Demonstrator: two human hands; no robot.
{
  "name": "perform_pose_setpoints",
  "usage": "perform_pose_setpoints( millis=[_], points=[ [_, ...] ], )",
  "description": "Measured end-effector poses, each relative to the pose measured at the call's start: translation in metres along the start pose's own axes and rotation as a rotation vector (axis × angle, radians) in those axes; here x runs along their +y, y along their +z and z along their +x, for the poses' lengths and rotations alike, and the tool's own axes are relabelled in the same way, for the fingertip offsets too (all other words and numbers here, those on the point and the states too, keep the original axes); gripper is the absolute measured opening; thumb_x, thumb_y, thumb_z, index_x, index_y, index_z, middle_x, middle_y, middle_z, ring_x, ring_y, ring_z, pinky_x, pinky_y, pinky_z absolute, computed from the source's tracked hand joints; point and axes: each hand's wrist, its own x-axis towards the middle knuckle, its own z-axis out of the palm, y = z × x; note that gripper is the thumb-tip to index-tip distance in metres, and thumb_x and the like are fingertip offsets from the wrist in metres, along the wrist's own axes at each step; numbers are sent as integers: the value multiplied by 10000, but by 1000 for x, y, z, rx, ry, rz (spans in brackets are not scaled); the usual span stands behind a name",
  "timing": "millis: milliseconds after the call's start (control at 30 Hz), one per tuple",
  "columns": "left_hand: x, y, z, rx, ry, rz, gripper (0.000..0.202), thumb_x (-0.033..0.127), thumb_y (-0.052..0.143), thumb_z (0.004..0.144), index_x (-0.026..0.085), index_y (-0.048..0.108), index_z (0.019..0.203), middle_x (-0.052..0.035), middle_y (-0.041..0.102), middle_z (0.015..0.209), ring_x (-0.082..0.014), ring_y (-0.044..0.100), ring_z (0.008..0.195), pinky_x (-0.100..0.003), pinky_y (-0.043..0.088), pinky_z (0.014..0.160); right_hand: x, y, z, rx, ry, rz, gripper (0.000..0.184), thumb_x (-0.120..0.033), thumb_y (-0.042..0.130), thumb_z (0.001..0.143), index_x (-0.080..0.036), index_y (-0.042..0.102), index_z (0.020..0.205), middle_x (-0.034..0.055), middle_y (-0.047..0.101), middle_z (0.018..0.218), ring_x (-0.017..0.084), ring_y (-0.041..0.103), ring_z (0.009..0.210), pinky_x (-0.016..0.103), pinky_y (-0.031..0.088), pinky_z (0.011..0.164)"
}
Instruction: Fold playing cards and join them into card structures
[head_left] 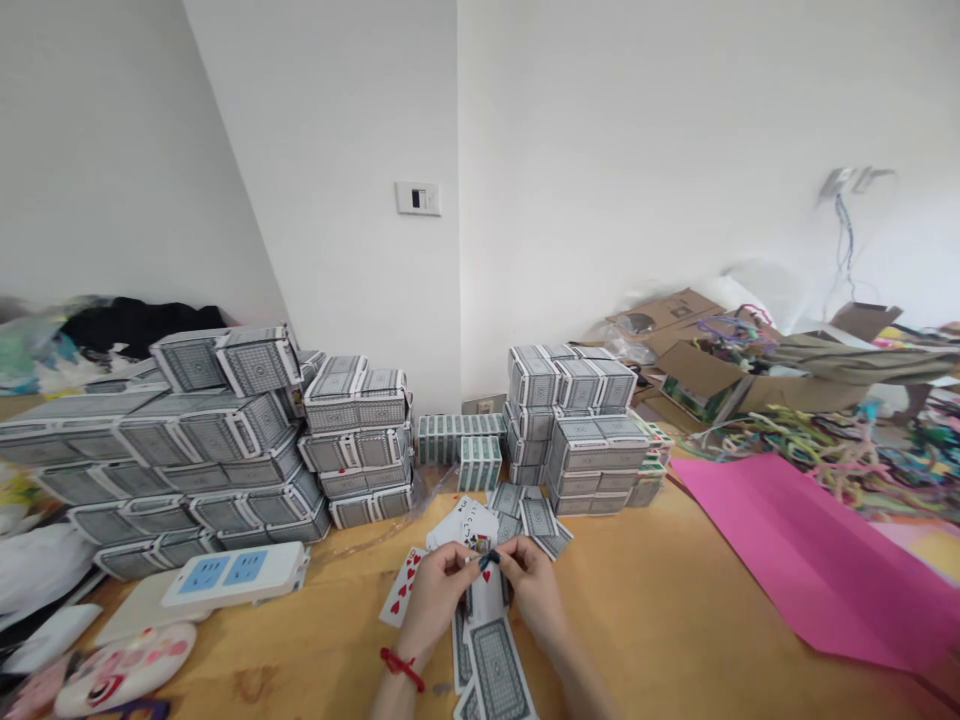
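My left hand (433,590), with a red string bracelet at the wrist, and my right hand (536,588) meet near the table's front. Fingertips of both pinch the top of a playing card (489,600) showing a red heart; its upper edge looks bent, partly hidden by my fingers. A red ten-like card (403,590) lies face up beside my left hand. Beyond my hands are face-up cards (469,518) and face-down grey-backed cards (538,516). More grey-backed cards (499,665) lie below, between my forearms.
Stacked blocks of folded cards stand at left (225,440), centre left (360,440) and right (592,430). Green-and-white card boxes (480,462) sit between them. A white power strip (236,575) lies left, pink paper (810,560) right, with cardboard boxes (705,370) and yarn (825,450) behind.
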Motion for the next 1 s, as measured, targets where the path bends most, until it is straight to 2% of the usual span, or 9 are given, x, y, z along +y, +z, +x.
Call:
perform_pose_setpoints(
  millis=[67, 167, 300, 400, 533, 600, 800, 1000],
  points=[
    [-2, 1, 1, 35, 10, -39, 188, 313, 621, 587, 132, 610, 637, 33, 498, 508, -74, 412, 473, -174, 313, 454, -2, 0, 0, -13, -22, 18, 267, -408, 625, 608, -150, 571, 643, 3, 549, 572, 133, 495, 550, 230, 387, 533],
    [-4, 0, 3, 118, -30, -195, 223, 295, 635, 565, 138, 625, 722, 20, 544, 555, -90, 467, 508, -185, 353, 475, -2, 1, 1, -129, -5, 74, 315, -386, 671, 569, -163, 567, 766, 14, 584, 651, 149, 527, 591, 246, 415, 556],
    [-5, -2, 5, 218, -94, -455, 370, 270, 645, 543, 155, 606, 893, -13, 606, 699, -114, 540, 572, -216, 414, 516, 2, 2, 1, -248, 64, 93, 309, -388, 691, 542, -166, 556, 709, -7, 562, 598, 132, 510, 513, 256, 430, 509],
    [-3, -2, 4, 212, -107, -479, 355, 253, 659, 526, 139, 621, 859, -36, 624, 730, -130, 563, 608, -238, 446, 556, 3, 2, 1, -202, 59, 90, 299, -422, 660, 571, -156, 565, 667, -13, 549, 552, 128, 500, 491, 248, 419, 495],
    [0, 0, 1, 149, -122, -392, 226, 263, 663, 532, 135, 631, 715, -31, 624, 714, -146, 572, 662, -263, 473, 614, 3, -2, 1, -48, 19, 116, 297, -417, 647, 588, -144, 585, 687, 0, 570, 595, 132, 504, 554, 227, 397, 531],
    [1, 0, 1, 116, -134, -366, 214, 259, 661, 535, 140, 628, 709, -21, 616, 696, -142, 569, 664, -272, 479, 630, 2, -4, 2, -11, 23, 153, 295, -403, 652, 586, -140, 585, 703, 11, 586, 632, 137, 508, 585, 227, 397, 554],
    [4, 0, 0, 75, -125, -326, 384, 246, 651, 549, 168, 629, 925, 24, 567, 614, -107, 538, 603, -255, 471, 624, -1, -5, 1, -52, 74, 208, 345, -390, 693, 531, -149, 592, 757, 17, 599, 678, 141, 516, 606, 233, 403, 570],
    [5, 2, 0, 56, -133, -274, 303, 244, 650, 534, 149, 662, 821, -8, 604, 663, -130, 548, 634, -256, 465, 610, 0, -4, 1, 13, 123, 221, 338, -435, 671, 548, -140, 566, 674, -18, 528, 543, 104, 454, 484, 210, 361, 478]
  ],
)
